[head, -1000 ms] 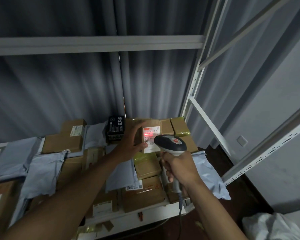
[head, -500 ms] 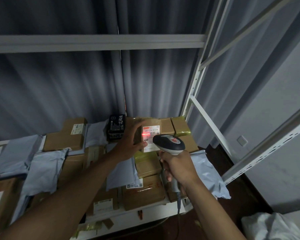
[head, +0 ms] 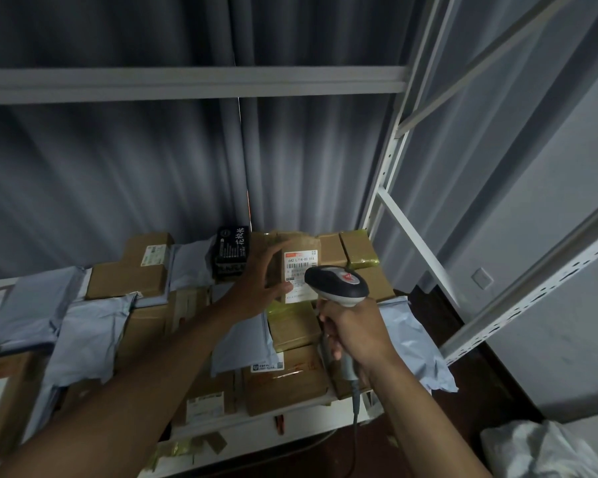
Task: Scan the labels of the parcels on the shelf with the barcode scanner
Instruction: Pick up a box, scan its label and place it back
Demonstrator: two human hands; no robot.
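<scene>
Your left hand (head: 256,288) grips the tilted box (head: 292,267) at the shelf's (head: 256,420) back right; your right hand (head: 354,334) is wrapped round the scanner (head: 335,282) handle. No red line is visible on the label (head: 301,270). Aim squarely at the barcode and steady the box.

**Around the shelving**

Behind the rack we see a dark pleated curtain (head: 135,174) hanging as a backdrop. At right we make out a grey wall (head: 546,236) bearing a small square wall plate (head: 481,278). Below it lies a dark reddish floor (head: 480,384), and a crumpled white bag (head: 546,450) sits in the lower right corner.
</scene>
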